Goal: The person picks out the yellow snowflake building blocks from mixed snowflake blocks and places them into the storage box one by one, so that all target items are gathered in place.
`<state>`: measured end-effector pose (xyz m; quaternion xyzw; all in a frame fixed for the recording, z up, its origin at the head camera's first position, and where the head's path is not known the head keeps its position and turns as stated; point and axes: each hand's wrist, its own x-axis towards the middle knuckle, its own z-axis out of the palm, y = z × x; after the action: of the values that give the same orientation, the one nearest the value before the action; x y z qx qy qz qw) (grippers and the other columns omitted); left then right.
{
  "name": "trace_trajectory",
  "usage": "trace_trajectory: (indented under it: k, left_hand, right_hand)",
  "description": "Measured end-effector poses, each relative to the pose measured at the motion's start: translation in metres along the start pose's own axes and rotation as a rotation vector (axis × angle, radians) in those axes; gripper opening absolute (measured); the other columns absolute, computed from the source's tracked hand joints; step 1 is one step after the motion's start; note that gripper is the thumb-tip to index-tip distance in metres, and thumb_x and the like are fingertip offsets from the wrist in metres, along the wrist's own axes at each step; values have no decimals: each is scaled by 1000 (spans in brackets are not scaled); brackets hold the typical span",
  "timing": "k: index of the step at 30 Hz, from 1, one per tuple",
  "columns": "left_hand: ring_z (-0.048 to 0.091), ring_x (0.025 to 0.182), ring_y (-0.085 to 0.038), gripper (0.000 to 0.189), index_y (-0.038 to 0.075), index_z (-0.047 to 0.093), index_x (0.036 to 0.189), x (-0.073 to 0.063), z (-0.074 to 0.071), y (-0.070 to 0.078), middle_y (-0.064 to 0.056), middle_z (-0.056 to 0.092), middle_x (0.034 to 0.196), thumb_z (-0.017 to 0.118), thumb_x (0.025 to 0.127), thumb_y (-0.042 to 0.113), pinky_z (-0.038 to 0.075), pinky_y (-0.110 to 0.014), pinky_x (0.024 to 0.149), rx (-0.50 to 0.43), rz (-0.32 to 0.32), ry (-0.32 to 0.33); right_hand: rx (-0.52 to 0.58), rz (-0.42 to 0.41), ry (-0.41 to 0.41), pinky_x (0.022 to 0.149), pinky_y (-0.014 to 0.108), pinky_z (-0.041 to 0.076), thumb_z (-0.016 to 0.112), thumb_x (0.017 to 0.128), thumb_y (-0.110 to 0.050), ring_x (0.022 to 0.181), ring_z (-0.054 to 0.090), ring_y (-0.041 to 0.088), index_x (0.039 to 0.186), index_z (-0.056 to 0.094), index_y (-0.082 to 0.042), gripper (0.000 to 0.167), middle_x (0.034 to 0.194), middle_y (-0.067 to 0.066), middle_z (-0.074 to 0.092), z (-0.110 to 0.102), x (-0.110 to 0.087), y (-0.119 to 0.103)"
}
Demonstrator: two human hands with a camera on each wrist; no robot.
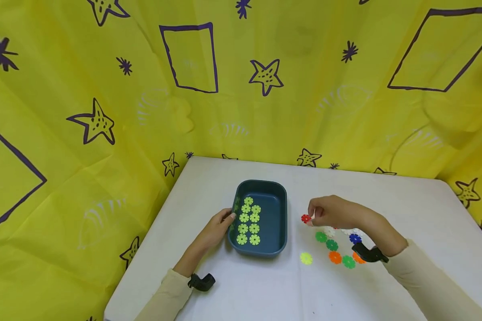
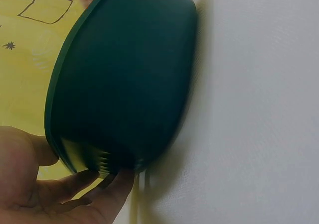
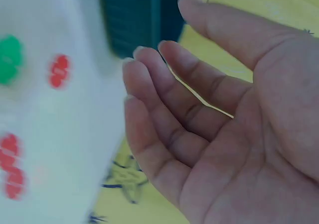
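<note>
A dark teal plastic container (image 1: 280,223) stands on the table, with several yellow-green notched discs (image 1: 255,228) in two columns along its left side. My left hand (image 1: 217,228) grips its left wall; in the left wrist view the thumb lies at the rim and the fingers reach along the outside. To the right of the container is a red notched disc (image 1: 306,218), by the fingertips of my right hand (image 1: 333,211). The right wrist view has this hand (image 3: 224,119) with thumb and fingers apart, nothing between them, and a blurred red disc (image 3: 60,70) lying on the table.
Right of the container lie a yellow disc (image 1: 306,258), green discs (image 1: 332,244), orange discs (image 1: 335,257), a blue disc (image 1: 355,238) and white ones, partly hidden by my right arm. A yellow patterned curtain (image 1: 233,111) borders the white table (image 1: 241,290).
</note>
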<state>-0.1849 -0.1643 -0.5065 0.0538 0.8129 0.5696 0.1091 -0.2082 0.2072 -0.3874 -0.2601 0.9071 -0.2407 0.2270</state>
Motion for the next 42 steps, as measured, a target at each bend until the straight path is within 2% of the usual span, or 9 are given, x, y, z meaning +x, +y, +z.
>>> trace_trajectory:
  k: [7, 11, 15, 21, 27, 31, 37, 42]
  left_hand:
    - [42, 150, -41, 53, -3, 47, 154, 0, -1, 2, -23, 52, 155, 47, 114, 33, 35, -58, 123, 8, -1, 4]
    - [41, 150, -42, 54, -3, 47, 154, 1, -2, 2, -24, 51, 155, 47, 114, 34, 34, -60, 123, 10, 5, 8]
    - [42, 150, -42, 54, -2, 48, 153, 1, -2, 0, -24, 52, 155, 47, 114, 34, 35, -60, 122, 17, -2, 11]
    - [42, 150, -41, 53, -1, 47, 154, 0, -1, 0, -23, 51, 155, 47, 114, 34, 35, -59, 123, 17, -7, 14]
    - [42, 149, -42, 54, -2, 47, 154, -1, -1, 2, -24, 51, 155, 48, 114, 35, 36, -60, 122, 21, -6, 19]
    - [42, 150, -42, 54, -1, 48, 153, -1, 0, 2, -23, 52, 155, 48, 114, 35, 35, -60, 122, 18, -2, 18]
    - [43, 149, -42, 53, -2, 48, 153, -1, 0, 2, -23, 52, 155, 48, 114, 34, 36, -60, 122, 14, -3, 17]
    - [42, 150, -42, 54, -2, 48, 154, -2, 1, 2, -23, 51, 155, 48, 114, 34, 36, -60, 122, 12, -4, 15]
  right_hand:
    - [45, 86, -22, 66, 27, 50, 88, 87, -22, 77, 57, 16, 107, 67, -9, 32, 85, 0, 60, 54, -17, 15]
    - [-4, 154, 20, 71, 32, 50, 92, 81, -23, 83, 55, 18, 105, 67, -12, 37, 86, 1, 58, 78, -16, 11]
    - [-63, 194, 46, 72, 34, 48, 93, 80, -22, 83, 52, 19, 105, 64, -12, 40, 87, 2, 55, 92, -15, 4]
    - [-93, 213, 85, 68, 33, 42, 93, 81, -22, 80, 49, 19, 102, 60, -11, 40, 85, 2, 50, 101, -14, 0]
    - [-84, 196, 117, 68, 30, 41, 90, 85, -19, 80, 47, 18, 93, 57, -10, 35, 83, 2, 50, 108, -13, 0]
    - [-67, 203, 130, 68, 29, 42, 89, 85, -16, 80, 49, 17, 95, 57, -11, 34, 84, 2, 51, 111, -13, -1]
    - [-52, 191, 115, 72, 31, 48, 87, 86, -12, 84, 51, 17, 99, 58, -14, 32, 91, 1, 52, 113, -11, -2]
    - [-46, 197, 104, 69, 31, 44, 87, 86, -13, 82, 50, 18, 95, 56, -14, 33, 87, 2, 51, 111, -11, -1]
